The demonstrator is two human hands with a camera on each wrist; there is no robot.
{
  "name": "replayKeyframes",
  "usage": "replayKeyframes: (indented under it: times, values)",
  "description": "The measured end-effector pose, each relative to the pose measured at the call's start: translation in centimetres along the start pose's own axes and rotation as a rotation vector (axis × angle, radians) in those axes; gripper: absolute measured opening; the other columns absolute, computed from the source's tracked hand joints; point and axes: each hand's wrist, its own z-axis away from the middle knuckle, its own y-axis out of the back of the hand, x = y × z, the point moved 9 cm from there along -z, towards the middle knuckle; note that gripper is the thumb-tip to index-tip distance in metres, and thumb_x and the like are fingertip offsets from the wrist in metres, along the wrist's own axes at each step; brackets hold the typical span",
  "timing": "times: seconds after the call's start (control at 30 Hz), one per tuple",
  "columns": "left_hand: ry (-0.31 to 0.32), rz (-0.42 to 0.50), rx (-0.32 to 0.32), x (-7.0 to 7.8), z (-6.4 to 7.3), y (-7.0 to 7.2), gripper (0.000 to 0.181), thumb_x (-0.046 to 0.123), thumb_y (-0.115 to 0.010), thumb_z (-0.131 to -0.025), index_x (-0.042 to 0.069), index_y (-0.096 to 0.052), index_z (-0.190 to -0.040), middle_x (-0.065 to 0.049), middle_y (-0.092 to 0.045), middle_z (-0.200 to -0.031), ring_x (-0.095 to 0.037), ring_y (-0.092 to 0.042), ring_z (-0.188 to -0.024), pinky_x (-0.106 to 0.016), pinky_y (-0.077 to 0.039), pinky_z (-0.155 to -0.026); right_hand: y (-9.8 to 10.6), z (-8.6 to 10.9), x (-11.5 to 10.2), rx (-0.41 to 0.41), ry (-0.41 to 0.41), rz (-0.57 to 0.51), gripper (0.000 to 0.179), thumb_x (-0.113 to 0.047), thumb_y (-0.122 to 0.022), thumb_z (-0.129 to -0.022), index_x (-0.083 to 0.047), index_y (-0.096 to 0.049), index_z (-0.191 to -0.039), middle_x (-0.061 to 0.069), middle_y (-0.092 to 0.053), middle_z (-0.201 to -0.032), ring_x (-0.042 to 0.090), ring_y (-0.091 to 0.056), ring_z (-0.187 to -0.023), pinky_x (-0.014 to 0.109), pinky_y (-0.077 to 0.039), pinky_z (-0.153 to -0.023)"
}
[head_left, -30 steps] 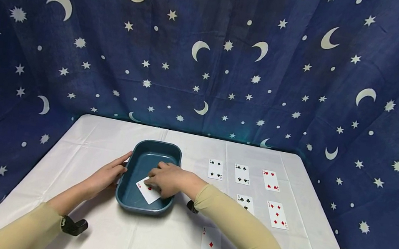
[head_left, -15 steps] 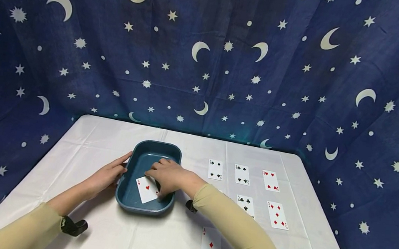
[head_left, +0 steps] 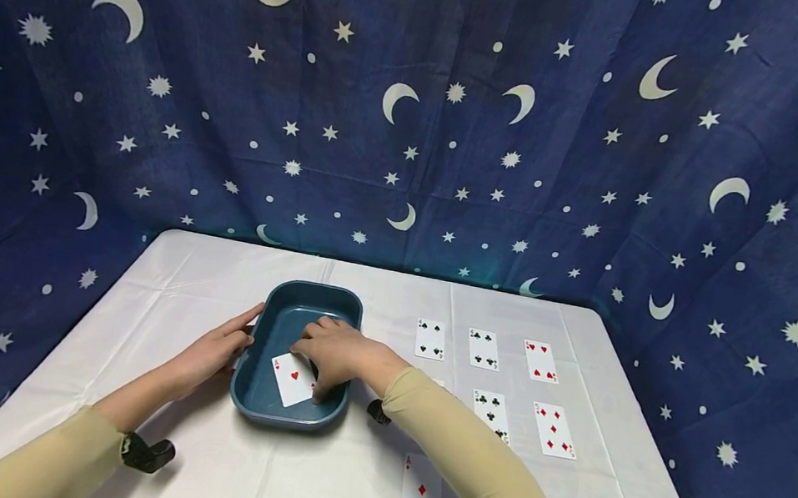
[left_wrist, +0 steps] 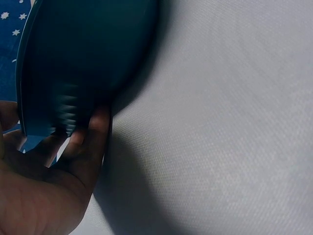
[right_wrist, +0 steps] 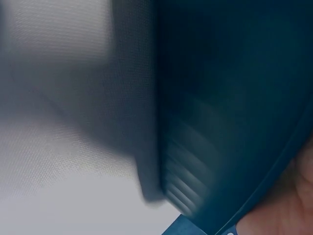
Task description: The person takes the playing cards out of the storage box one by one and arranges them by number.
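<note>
A dark teal tray [head_left: 256, 411] stands left of the table's middle. My left hand [head_left: 214, 355] rests along its left side, and in the left wrist view the left fingers [left_wrist: 100, 120] touch the outer wall near a ridged part. Inside the tray, my right hand [head_left: 337, 359] holds an ace of hearts playing card [head_left: 292, 382] between thumb and fingers, the fingertips at its upper edge and the thumb near its lower right corner. Part of the card is hidden under that hand. The right wrist view shows mostly the tray's outside [right_wrist: 234, 98].
Several playing cards lie face up on the right: a four of spades [head_left: 430, 339], four of clubs [head_left: 483, 349], four of hearts [head_left: 541, 361], five of clubs [head_left: 491, 413] and five of diamonds [head_left: 554, 430]. An ace of diamonds [head_left: 422, 492] lies nearer. The right sleeve [head_left: 478, 453] covers part of this area.
My right fingers have moved off the card's face to its edges, and the card has turned slightly inside the tray. Left hand and tray stay in place.
</note>
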Motion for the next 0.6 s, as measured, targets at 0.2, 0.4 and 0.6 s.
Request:
replayKeyframes:
  times: [0.2,0.4,0.6]
  values:
    - [-0.005,-0.003,0.003,0.15,-0.01,0.03,0.066,0.020,-0.040,-0.106,0.027,-0.013,-0.166,-0.025,-0.024,-0.162,-0.036,-0.044,-0.126,-0.042,-0.051,-0.088,0.00,0.13,0.05,-0.001,-0.005,-0.011,0.086,-0.060,-0.087,-0.072,-0.032,-0.055,-0.147,-0.005,-0.050,-0.139,0.015,-0.041,-0.125,0.037,-0.032,-0.111]
    - [-0.014,0.007,-0.001,0.20,-0.02,0.04,0.066,0.019,-0.040,-0.106,0.028,-0.013,-0.166,-0.025,-0.024,-0.162,-0.036,-0.044,-0.124,-0.041,-0.050,-0.086,-0.14,0.15,0.00,0.002,0.006,-0.015,0.083,-0.060,-0.086,-0.073,-0.032,-0.056,-0.146,-0.005,-0.050,-0.139,0.015,-0.041,-0.125,0.036,-0.034,-0.109]
    - [-0.008,0.007,0.002,0.01,-0.04,-0.02,0.067,0.019,-0.041,-0.106,0.029,-0.013,-0.166,-0.026,-0.023,-0.162,-0.036,-0.044,-0.126,-0.042,-0.051,-0.087,-0.14,0.20,-0.20,0.014,0.014,-0.010,0.081,-0.058,-0.087,-0.073,-0.029,-0.058,-0.143,-0.005,-0.052,-0.139,0.014,-0.042,-0.126,0.035,-0.035,-0.109]
